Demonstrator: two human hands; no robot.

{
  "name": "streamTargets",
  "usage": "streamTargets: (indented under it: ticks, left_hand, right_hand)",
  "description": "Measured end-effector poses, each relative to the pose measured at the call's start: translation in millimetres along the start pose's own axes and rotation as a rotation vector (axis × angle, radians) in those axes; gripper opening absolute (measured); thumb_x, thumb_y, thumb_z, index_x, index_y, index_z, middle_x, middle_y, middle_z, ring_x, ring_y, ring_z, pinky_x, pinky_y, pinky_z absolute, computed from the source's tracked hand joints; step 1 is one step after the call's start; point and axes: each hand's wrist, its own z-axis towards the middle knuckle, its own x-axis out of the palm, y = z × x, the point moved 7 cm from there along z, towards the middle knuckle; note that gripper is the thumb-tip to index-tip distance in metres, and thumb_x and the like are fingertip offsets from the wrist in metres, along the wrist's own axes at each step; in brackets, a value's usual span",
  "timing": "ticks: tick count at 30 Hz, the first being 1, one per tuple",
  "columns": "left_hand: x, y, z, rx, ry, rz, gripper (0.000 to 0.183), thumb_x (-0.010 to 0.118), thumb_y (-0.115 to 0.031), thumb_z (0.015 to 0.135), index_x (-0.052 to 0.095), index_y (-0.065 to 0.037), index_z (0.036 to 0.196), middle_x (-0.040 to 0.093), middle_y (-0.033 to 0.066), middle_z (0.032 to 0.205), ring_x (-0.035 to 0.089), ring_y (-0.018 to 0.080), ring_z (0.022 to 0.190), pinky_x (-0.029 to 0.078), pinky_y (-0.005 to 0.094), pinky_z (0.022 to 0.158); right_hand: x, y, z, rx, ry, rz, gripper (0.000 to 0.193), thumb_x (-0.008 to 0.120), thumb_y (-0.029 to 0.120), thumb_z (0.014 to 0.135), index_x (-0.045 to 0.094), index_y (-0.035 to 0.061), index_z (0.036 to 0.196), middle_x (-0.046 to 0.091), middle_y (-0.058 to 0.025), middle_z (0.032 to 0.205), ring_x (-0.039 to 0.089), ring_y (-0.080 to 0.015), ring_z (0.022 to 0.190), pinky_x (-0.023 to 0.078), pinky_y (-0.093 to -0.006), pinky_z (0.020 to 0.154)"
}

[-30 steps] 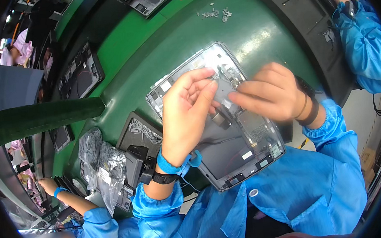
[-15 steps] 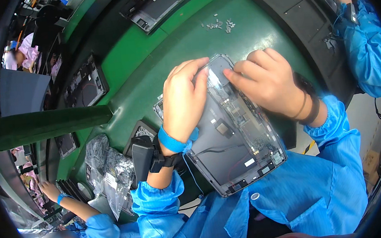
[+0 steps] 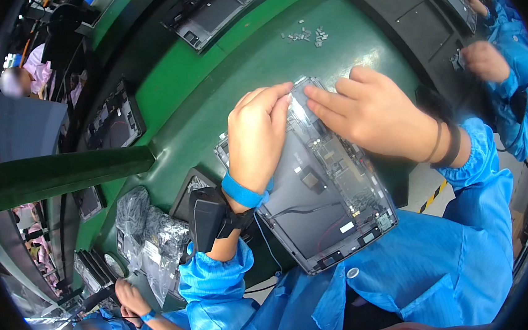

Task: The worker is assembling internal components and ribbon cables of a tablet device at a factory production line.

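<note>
An opened grey tablet-like housing (image 3: 297, 190) with an exposed circuit board (image 3: 345, 168) lies tilted before me, its near end against my body. My left hand (image 3: 255, 128) rests over its far left part. The thumb and index fingertips come together at the far end, beside a shiny strip (image 3: 299, 109); what they pinch, if anything, is too small to tell. My right hand (image 3: 371, 110) reaches in from the right, index and neighbouring fingers stretched onto the far end, the others bent. Nothing shows gripped in it.
Small grey pieces (image 3: 313, 35) lie scattered on the green table (image 3: 256, 60). Similar housings (image 3: 221, 13) stand beyond and at left. Plastic bags (image 3: 158, 235) and a small tray (image 3: 194, 184) sit left, near a green padded bar (image 3: 66, 174). A black tray (image 3: 401, 17) and co-workers flank me.
My right forearm has swung slightly outward, and its fingers now lie straighter on the housing's far end. My left hand stays nearly still. Co-workers' hands on both sides have moved.
</note>
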Motion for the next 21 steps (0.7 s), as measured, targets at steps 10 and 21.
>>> streamTargets:
  ticks: [10, 21]
  left_hand:
    - [1.0, 4.4, 4.3, -0.081, 0.024, -0.058, 0.015, 0.066, -0.006, 0.087, 0.072, 0.000, 0.100, 0.071, 0.0139, 0.090, 0.068, 0.0206, 0.078, 0.052, 0.0290, 0.071]
    - [5.2, 5.0, 6.4, -0.037, 0.035, -0.020, 0.016, 0.065, -0.005, 0.088, 0.072, 0.000, 0.101, 0.070, 0.0135, 0.091, 0.067, 0.0214, 0.080, 0.052, 0.0297, 0.072]
  right_hand:
    - [3.3, -8.2, -5.2, -0.001, 0.018, 0.114, 0.028, 0.063, 0.013, 0.069, 0.070, 0.0014, 0.095, 0.071, -0.0123, 0.104, 0.062, -0.0123, 0.061, 0.043, -0.0279, 0.054]
    - [9.0, -21.0, -8.8, -0.066, 0.070, 0.146, 0.022, 0.064, 0.015, 0.072, 0.069, 0.0022, 0.090, 0.071, -0.0128, 0.109, 0.064, -0.0139, 0.056, 0.044, -0.0291, 0.051]
